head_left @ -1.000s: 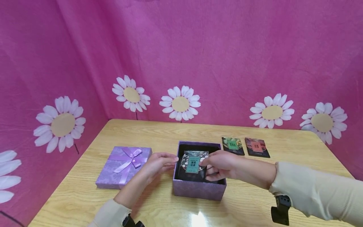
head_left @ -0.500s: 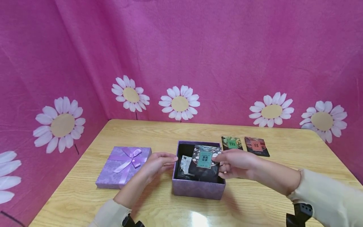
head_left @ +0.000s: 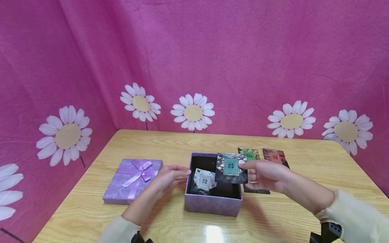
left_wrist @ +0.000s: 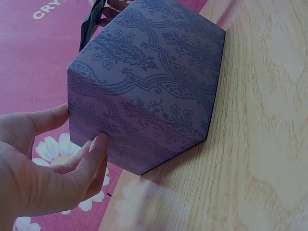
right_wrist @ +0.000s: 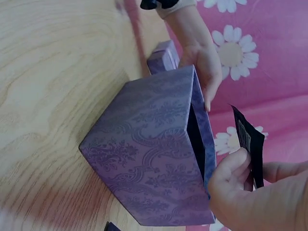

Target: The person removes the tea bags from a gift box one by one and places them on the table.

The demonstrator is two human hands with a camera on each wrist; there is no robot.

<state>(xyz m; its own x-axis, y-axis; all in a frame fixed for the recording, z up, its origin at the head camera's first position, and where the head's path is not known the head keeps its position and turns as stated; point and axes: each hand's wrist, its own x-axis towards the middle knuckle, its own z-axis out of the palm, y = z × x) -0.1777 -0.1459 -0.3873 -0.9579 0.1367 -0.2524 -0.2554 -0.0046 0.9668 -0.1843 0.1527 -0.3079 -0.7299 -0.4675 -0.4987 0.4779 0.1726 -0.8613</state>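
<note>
at the left of the pale wood-grain table (head_left: 170, 145) lies a flat purple patterned lid (head_left: 113, 187) with a lilac satin ribbon bow (head_left: 143, 172). just right of it comes the person's left hand (head_left: 172, 176), its thumb at the rim and its fingertips against the outer left wall of a purple patterned box (head_left: 212, 205), holding it lightly there. the box stands upright and open on the table, dark inside; a black packet with a pale label (head_left: 204, 180) lies in its left part. over the right part of the opening is a thin black square packet with a teal label (head_left: 231, 168), front towards the head camera. the right hand (head_left: 268, 175) pinches it by the right edge, thumb on the front and fingers behind. partly hidden below that hand, a dark packet (head_left: 256, 191) lies on the table, right of the box. farther back lie a black packet with a green label (head_left: 250, 154) and, right of it, a black packet with a red label (head_left: 275, 156). a magenta daisy-print curtain (head_left: 231, 67) hangs behind.
</note>
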